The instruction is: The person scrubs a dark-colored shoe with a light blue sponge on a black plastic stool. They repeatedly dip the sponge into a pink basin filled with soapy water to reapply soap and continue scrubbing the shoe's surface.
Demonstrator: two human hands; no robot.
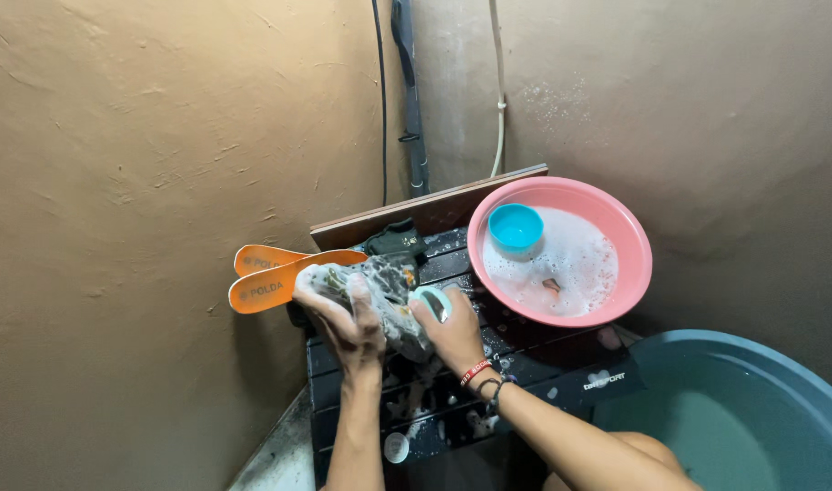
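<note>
Two orange insoles [272,275] with dark printed lettering are seen fanned out to the left of the left hand [343,318], past its grip. A grey, soapy shoe [384,295] is grasped by the left hand from the side, its wet fabric crumpled under the fingers. A pale scrubbing brush [432,302] is clenched in the right hand [454,335] and pressed against the shoe's right side. Both are held over a dark slatted worktop [525,350] flecked with suds. Beyond the right grip, a pink plastic basin [634,245] is filled with foam, a small blue cup [515,226] inside it.
</note>
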